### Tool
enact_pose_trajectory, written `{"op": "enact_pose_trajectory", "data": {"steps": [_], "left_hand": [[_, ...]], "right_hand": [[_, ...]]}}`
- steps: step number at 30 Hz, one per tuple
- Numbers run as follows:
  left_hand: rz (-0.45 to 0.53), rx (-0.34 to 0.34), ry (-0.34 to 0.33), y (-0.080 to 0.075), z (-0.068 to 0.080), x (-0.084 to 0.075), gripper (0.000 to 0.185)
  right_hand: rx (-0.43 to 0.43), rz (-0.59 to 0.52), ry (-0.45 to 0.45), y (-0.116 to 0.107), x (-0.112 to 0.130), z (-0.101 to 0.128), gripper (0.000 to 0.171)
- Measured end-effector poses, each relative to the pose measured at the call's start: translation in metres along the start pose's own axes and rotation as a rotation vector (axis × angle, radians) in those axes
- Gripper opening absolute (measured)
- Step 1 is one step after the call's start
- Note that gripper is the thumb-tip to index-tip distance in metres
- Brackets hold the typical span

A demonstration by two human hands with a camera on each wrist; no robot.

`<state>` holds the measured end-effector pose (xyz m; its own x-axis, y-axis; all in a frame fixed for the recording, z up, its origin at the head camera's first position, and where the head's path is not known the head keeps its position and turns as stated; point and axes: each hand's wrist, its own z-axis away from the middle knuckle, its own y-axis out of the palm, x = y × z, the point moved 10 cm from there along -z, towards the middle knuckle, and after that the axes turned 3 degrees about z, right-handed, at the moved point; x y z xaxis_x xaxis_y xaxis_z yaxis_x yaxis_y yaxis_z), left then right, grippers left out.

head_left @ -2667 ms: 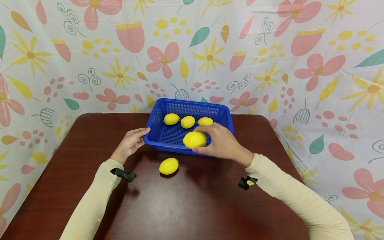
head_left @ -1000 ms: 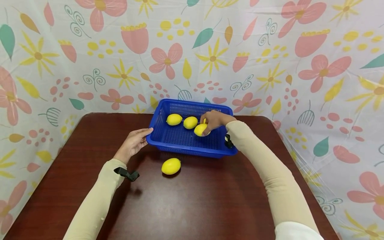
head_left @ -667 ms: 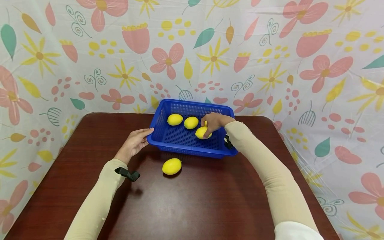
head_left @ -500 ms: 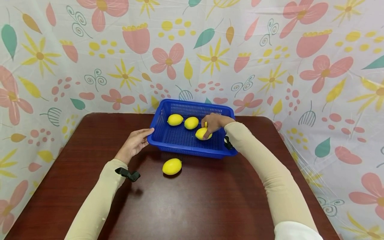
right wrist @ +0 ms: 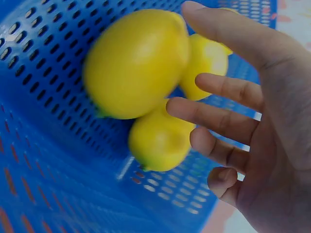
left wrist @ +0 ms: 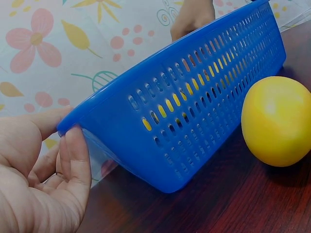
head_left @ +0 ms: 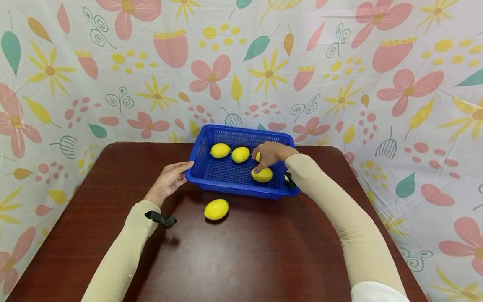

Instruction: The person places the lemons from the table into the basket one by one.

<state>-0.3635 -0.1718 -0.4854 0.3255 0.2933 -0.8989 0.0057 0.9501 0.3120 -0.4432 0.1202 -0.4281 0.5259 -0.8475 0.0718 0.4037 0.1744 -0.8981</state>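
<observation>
My left hand (head_left: 166, 181) grips the left rim of a blue plastic basket (head_left: 226, 185), thumb over the edge and fingers beneath, as the left wrist view shows. Inside the basket, my right hand (head_left: 271, 154) hovers with loosely bent, parted fingers. Its thumb is at or just beside a lemon (head_left: 262, 175) near the front right; contact is unclear. Behind, another lemon (head_left: 258, 157) is mostly hidden by that hand. Two more lemons, one on the left (head_left: 220, 150) and one in the middle (head_left: 240, 154), lie along the back. The right wrist view shows a large lemon (right wrist: 136, 63) beside spread fingers.
One lemon (head_left: 216, 209) lies on the dark wooden table (head_left: 241, 260) in front of the basket. A floral curtain (head_left: 241, 63) hangs close behind the basket and along both sides. Black camera mounts sit on both wrists.
The right hand carried a lemon from above the basket's front edge down inside, then parted its fingers; that lemon now rests front right. The left hand keeps its hold on the rim.
</observation>
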Motion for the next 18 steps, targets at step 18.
{"op": "enact_pose_trajectory", "data": {"steps": [18], "left_hand": [[-0.01,-0.003,-0.004,-0.001,0.0,0.0,0.013]], "right_hand": [[-0.494,-0.125,-0.188,-0.04,0.074,0.09,0.055]]}}
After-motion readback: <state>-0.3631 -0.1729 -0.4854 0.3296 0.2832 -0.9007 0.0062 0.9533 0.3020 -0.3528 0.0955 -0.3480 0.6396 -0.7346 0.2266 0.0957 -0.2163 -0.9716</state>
